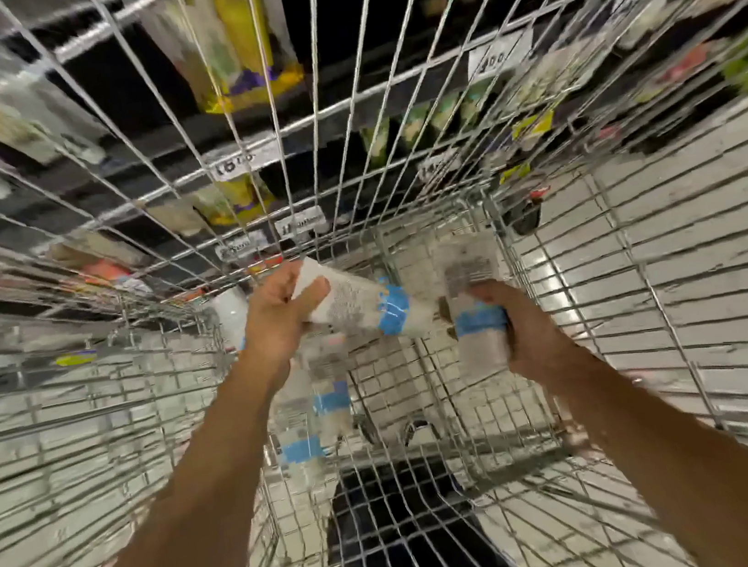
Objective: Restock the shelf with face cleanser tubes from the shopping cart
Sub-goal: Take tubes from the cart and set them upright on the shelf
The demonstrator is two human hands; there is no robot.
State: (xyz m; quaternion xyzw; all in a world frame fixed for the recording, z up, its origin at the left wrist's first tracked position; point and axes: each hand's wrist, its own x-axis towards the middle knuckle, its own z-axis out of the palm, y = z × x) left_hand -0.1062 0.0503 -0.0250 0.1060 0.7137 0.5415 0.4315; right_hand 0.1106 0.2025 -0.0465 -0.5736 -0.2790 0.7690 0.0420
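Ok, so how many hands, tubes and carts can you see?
Hands: 2, the left hand and the right hand.
Tubes: 4 that show plainly: left-hand tube, right-hand tube, first loose tube and second loose tube in the cart. Blur may hide more.
Carts: 1, the shopping cart.
Total: 7.

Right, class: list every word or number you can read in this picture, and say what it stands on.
"16", rest blurred: left price tag
"300", doubtful: upper right price tag
Lower price tags: unreadable
Print on the slanted tube and the upright tube: too blurred
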